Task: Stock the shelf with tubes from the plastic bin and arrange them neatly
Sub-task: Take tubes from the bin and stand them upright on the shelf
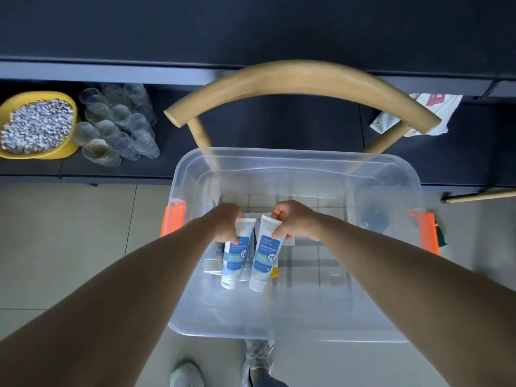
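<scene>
A clear plastic bin point(195, 174) with orange latches sits on a wooden chair. Both my hands are inside it. My left hand point(227, 223) grips a white and blue tube point(234, 261) by its flat crimped end, cap pointing toward me. My right hand point(293, 220) pinches a second matching tube point(264, 261) the same way. The two tubes hang side by side, close together. Other tubes or packs point(212, 265) lie on the bin floor below them, partly hidden. The dark shelf point(251, 129) runs behind the chair.
The chair's curved wooden backrest point(301, 76) arches between bin and shelf. On the shelf at left stand a yellow bowl of pale pebbles point(36, 124) and several clear cups point(120, 124). A white bag point(418, 113) lies at right. My shoes point(259, 356) are on the tiled floor.
</scene>
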Tool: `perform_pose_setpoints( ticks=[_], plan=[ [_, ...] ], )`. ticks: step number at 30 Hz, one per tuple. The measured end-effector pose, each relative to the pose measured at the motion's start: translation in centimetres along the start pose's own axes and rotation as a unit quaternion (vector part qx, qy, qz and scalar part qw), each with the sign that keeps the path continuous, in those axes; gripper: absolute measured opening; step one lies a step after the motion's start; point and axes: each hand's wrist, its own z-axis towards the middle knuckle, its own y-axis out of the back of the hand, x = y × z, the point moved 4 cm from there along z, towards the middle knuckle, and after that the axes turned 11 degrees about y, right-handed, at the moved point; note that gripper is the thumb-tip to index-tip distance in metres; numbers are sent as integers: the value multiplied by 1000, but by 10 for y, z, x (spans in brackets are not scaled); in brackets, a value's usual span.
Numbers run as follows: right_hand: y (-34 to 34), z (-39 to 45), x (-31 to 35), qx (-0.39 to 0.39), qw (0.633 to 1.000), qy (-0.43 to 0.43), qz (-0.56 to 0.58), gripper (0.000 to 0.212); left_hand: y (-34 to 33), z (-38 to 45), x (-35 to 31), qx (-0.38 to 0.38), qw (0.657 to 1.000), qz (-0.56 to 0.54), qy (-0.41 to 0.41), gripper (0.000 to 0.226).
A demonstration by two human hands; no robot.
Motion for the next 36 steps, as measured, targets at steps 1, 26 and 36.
perform_pose_setpoints(
  ticks=[1, 26, 36],
  plan=[
    [2, -6, 3, -3, 1000, 14, -24, 28, 2, -7, -1, 0, 1000, 1, -1, 64],
    [102, -232, 476, -93, 859, 306, -399, 20, 368, -369, 137, -344, 926, -157, 8, 38],
    [109, -210, 656, -176, 852, 336, -361, 21, 522, -398, 225, -415, 893, -172, -24, 42]
  ],
)
